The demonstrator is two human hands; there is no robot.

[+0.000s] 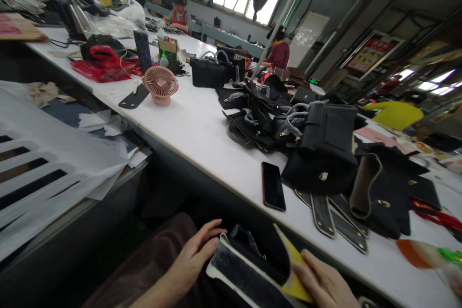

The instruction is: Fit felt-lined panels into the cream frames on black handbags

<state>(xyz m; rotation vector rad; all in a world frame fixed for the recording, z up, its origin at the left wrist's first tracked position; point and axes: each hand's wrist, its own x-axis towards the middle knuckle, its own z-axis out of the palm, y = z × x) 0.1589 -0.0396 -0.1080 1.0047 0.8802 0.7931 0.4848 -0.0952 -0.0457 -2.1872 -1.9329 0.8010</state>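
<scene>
On my lap, below the table edge, is a black handbag (pixel 249 269) in the making, with pale raw edges along one panel. A handle wrapped in clear plastic shows on its far side. My left hand (pixel 193 257) grips the bag's left end, its fingers bent over the corner. My right hand (pixel 323 279) is closed on a yellow-faced flap (pixel 294 269) at the bag's right side, thumb and fingers pinching its edge. The lower part of the bag runs out of the picture.
A phone (pixel 273 186) lies near the white table's (pixel 195 134) front edge. Beyond it are piled black handbags (pixel 321 144) and loose straps (pixel 322 215). A pink fan (pixel 160 84) stands farther left. White sheets (pixel 61 149) cover a lower surface at left. Other people sit farther back.
</scene>
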